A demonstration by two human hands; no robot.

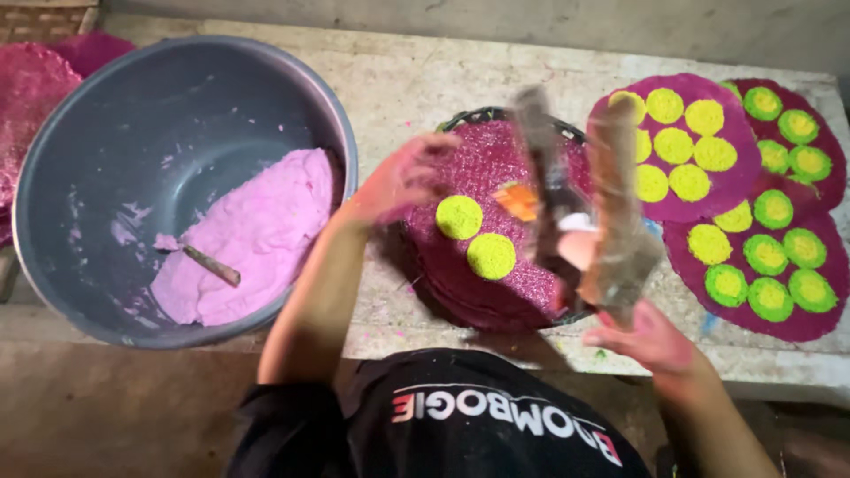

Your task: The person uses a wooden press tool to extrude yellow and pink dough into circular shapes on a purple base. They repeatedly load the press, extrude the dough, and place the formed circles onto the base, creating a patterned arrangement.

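The right hand (645,341), at lower right of the frame, is closed around the lower end of a two-armed tool (580,204). The tool stands blurred above the hand; its arms rise toward the upper centre, and its exact kind cannot be told. The left hand (403,181), at centre, has its fingers spread loosely and rests on the left edge of a magenta disc (496,212). It grips nothing. Both hands carry pink stains.

The disc lies on top of a stack in a dark basket (478,115) on the pale surface (425,80). Two yellow-green dots (475,235) sit on the disc, just beside an orange patch (518,202).

At right, three finished magenta discs (753,204) overlap on the surface, each covered in yellow and green dots. At left, a large grey bowl (115,133) holds pink paste (252,235) with a small stick (211,265) lying in it. More magenta discs (35,88) lie at upper left, behind the bowl.
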